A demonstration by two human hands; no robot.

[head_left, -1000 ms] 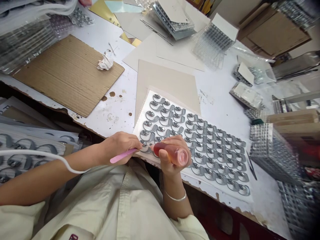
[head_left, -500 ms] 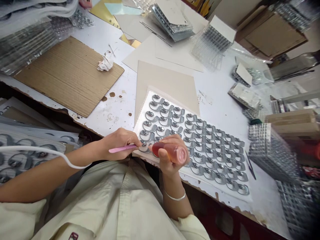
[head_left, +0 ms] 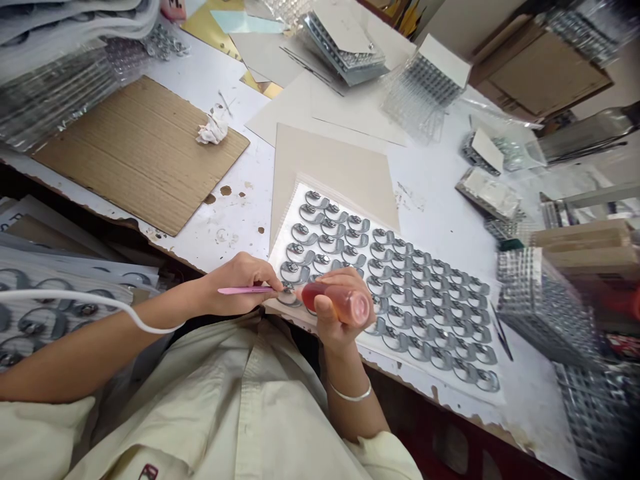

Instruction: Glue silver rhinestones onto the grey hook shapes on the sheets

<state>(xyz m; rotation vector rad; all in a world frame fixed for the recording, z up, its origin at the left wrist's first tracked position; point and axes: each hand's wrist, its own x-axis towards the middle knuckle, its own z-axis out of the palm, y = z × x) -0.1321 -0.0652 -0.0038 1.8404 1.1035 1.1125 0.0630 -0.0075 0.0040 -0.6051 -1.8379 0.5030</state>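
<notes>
My left hand point(head_left: 239, 281) is closed around slim pink tweezers point(head_left: 244, 291), its tips down at a metal ring-like piece point(head_left: 289, 295) near the sheet's left front corner. In my right hand point(head_left: 343, 337) is a squeeze bottle point(head_left: 336, 301) of reddish liquid, tilted with its nozzle toward that same piece. The nozzle's tip almost meets the tweezers; whether they touch is too small to tell. Under both hands lies a white sheet point(head_left: 300, 195) bearing rows of grey curved metal pieces point(head_left: 403, 293). My right hand hides some of them.
Brown cardboard point(head_left: 145, 150) lies at the left with crumpled tissue point(head_left: 213, 128) on it. Beige card point(head_left: 330, 157) sits behind the sheet. Dark tweezers point(head_left: 501, 333) rest at its right end. Stacked packs point(head_left: 545, 300) line the right side. A white cable point(head_left: 100, 298) crosses my left forearm.
The tweezers have turned slightly, their rear end a little higher. The bottle has shifted a touch to the left. Both hands stay at the same piece.
</notes>
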